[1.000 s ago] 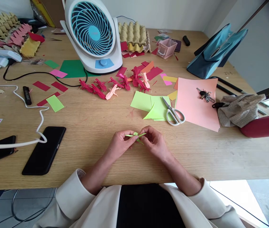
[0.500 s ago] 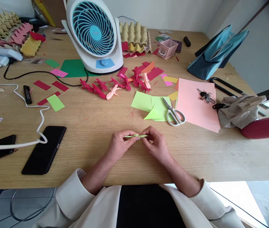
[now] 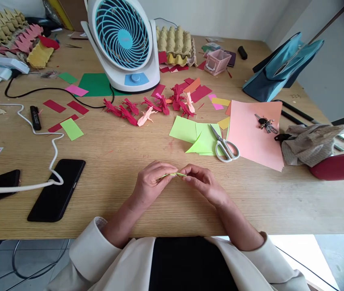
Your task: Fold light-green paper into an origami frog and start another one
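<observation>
Between both hands is a thin folded strip of lime-green paper [image 3: 176, 174], seen almost edge-on. My left hand [image 3: 153, 180] pinches its left part with thumb and fingers. At the strip's right end my right hand [image 3: 203, 184] closes thumb and fingertips on it. The fingers hide much of the folds. Just beyond the hands lie lime-green paper sheets [image 3: 180, 128], with white-handled scissors [image 3: 225, 148] resting on them. Farther back sit several small red folded paper figures [image 3: 126, 113] and a pale pink folded figure [image 3: 146, 116].
A white fan [image 3: 156, 60] stands at the back. On the right are pink paper [image 3: 252, 139] with keys [image 3: 267, 123], a grey cloth [image 3: 308, 143], a red bottle [image 3: 340, 165] and a blue bag [image 3: 269, 74]. A black phone [image 3: 57, 192] and white cable [image 3: 55, 149] lie left.
My right hand has turned slightly, its fingers now reaching more to the left along the strip. My left fingers have shifted a little on the paper. The view has moved slightly.
</observation>
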Available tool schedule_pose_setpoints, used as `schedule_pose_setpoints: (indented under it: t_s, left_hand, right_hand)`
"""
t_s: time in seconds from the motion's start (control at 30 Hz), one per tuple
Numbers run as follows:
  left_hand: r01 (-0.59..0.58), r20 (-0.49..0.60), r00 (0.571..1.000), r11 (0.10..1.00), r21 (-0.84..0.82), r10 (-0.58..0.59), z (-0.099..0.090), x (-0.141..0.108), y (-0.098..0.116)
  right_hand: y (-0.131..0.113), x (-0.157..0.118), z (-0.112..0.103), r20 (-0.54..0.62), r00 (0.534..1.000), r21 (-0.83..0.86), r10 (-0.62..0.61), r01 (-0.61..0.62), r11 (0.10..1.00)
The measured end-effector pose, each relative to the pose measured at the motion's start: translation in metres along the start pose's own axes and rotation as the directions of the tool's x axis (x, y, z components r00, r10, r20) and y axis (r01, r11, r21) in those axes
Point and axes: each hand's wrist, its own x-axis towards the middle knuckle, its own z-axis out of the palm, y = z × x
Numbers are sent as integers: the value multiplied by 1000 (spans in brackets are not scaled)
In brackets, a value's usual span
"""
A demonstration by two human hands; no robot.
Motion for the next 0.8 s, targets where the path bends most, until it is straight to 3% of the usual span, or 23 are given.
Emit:
schedule_pose_setpoints:
  t_s: [0.17,0.3,0.57,0.8]
  left_hand:
    - [-91,63,995,987,133,83,0,-1,2]
    - [-168,61,985,966,196,159,0,-1,5]
    - [-294,32,954,913,283,298,-3,-4,6]
    - [-303,23,950,904,302,311,-3,-5,7]
  right_hand:
    - [10,2,3,-129,992,-47,-12,6,999]
    - [19,2,6,-203,975,-76,-94,80,994]
    - [13,-3,9,-232,949,-124,-211,187,975]
    - [14,-3,8,-255,953,-99,-160,139,985]
